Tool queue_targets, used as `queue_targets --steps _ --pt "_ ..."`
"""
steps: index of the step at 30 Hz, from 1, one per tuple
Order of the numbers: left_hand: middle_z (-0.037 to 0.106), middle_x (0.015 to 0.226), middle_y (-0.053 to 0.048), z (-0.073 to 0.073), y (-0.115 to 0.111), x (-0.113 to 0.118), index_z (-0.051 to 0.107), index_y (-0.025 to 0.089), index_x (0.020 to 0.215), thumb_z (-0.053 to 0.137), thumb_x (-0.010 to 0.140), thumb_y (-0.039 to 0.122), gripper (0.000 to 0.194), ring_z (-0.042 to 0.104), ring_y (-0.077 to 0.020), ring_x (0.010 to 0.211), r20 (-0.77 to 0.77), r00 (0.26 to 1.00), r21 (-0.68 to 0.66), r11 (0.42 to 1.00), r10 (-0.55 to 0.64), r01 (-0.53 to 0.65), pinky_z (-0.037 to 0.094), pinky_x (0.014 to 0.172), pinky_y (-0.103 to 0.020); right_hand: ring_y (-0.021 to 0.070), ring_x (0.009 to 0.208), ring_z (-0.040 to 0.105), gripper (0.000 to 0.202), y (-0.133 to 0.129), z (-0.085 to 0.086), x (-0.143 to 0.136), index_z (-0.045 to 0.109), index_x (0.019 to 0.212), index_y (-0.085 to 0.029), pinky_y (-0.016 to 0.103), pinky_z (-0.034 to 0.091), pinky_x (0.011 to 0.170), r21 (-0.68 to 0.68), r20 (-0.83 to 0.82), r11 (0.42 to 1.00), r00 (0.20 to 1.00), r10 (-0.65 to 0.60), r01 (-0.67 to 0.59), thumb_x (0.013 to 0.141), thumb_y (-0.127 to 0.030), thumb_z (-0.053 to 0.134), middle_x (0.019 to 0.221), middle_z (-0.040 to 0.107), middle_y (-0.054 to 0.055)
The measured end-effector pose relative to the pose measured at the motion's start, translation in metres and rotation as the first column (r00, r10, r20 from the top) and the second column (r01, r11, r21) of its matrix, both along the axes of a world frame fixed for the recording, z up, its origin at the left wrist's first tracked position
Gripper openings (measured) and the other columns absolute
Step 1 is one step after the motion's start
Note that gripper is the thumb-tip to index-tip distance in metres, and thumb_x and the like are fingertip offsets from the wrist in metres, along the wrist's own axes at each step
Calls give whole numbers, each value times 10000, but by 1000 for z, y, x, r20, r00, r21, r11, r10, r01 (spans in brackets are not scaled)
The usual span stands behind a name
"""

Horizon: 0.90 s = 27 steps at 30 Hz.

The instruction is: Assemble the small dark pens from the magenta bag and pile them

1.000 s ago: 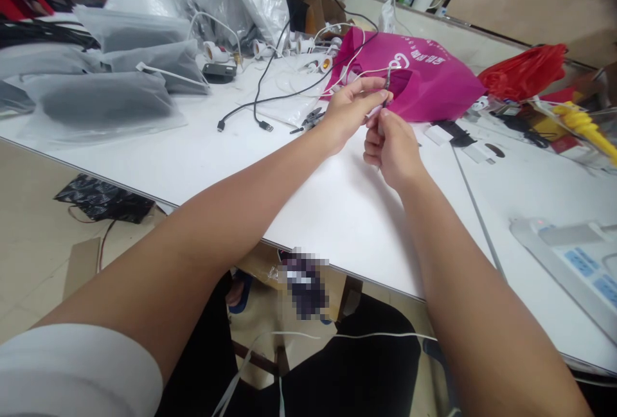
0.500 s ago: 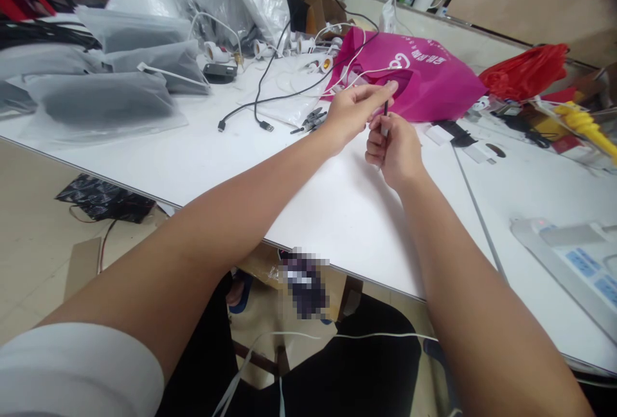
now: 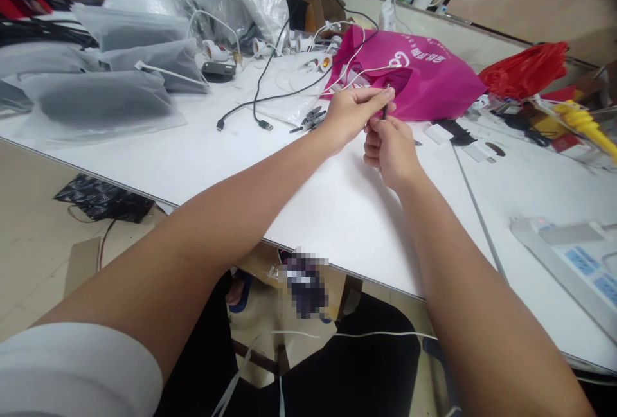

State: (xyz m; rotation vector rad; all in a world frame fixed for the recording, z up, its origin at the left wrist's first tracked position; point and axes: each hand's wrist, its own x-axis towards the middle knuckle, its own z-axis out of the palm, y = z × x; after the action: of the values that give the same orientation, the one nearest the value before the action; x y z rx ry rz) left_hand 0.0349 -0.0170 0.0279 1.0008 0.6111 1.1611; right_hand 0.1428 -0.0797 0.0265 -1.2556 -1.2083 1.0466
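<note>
Over the white table [image 3: 299, 192], my two hands meet in front of the pink bag. A thin black rod [image 3: 384, 112], pen-like in shape, runs upright between them. My left hand [image 3: 354, 115] pinches its upper end between thumb and fingers. Below it, my right hand [image 3: 393, 150] is closed around the lower part, which the fingers hide. Left of my hands lie several small dark grey pointed pieces [image 3: 311, 119]. The pink bag [image 3: 434, 79] lies on its side just behind, its mouth facing my hands.
A black USB cable [image 3: 260, 99] loops across the table. Filled frosted pouches [image 3: 101, 102] lie at the left, with white lamp sockets [image 3: 263, 49] farther back. At the right are a red plastic bag [image 3: 527, 73] and a grey-white device with blue labels [image 3: 573, 263].
Both hands have shifted very slightly left, still gripping the black rod. A small dark tip now shows on the table just right of my right hand. Other things look the same.
</note>
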Motion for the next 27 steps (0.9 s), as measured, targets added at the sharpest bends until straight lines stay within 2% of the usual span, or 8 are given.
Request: queue_targets --steps 2,4,6,9,14,18,22,27 --pt "901 961 -75 -1 3 -1 923 379 1238 663 1169 726 439 762 -334 1277 7 999 26 998 -52 51 688 985 -442 105 472 171 553 0 0 1 424 833 -298 282 137 427 -4 -10 1000 1000 14 -14 952 -583 883 613 259 -92" --pt "910 965 -74 -1 4 -4 918 379 1154 553 1180 794 554 681 -361 1356 13 994 50 993 -105 104 645 1069 -473 102 483 149 556 -1 1 1 416 819 -296 281 128 424 -9 -37 999 999 32 -32 941 -583 877 614 247 -91" --pt "915 986 -79 -1 3 -6 902 345 1084 552 1186 774 563 630 -383 1389 14 991 68 989 -131 130 605 1130 -511 103 489 129 564 -2 3 2 393 807 -295 287 126 417 -21 -65 999 997 49 -50 946 -586 855 610 233 -90" --pt "915 1001 -92 2 -1 -8 883 284 1097 638 1196 671 469 625 -378 1379 11 988 87 984 -154 153 576 1168 -535 111 484 111 604 -4 8 2 334 799 -299 305 128 402 -54 -88 996 994 71 -76 969 -602 828 597 203 -91" --pt "898 971 -69 11 -8 -8 877 293 1234 780 1164 560 293 739 -322 1289 24 987 92 983 -161 158 630 1068 -430 127 483 120 652 -6 12 -3 264 796 -304 327 182 407 -48 -61 997 997 55 -58 1000 -602 807 599 169 -85" --pt "887 941 -86 14 -11 -9 850 319 1425 869 1095 590 428 803 -340 1206 49 987 43 988 -150 148 674 995 -446 143 518 229 620 2 5 -6 270 776 -286 325 320 451 53 -104 998 994 40 -35 988 -510 808 628 209 -58" --pt "850 849 -93 12 -14 -8 844 326 1444 828 1120 603 427 791 -350 1219 105 984 -28 988 -146 150 671 993 -468 153 601 328 568 13 -10 -6 295 745 -276 296 426 540 137 -133 990 991 13 5 926 -326 832 687 268 -41" --pt "841 831 -101 10 -8 -6 831 362 1470 719 1158 682 462 746 -377 1300 98 983 -45 986 -155 160 666 942 -494 151 656 387 545 14 -24 -7 324 776 -279 263 444 588 118 -66 993 998 20 -12 805 -162 855 690 372 -44"
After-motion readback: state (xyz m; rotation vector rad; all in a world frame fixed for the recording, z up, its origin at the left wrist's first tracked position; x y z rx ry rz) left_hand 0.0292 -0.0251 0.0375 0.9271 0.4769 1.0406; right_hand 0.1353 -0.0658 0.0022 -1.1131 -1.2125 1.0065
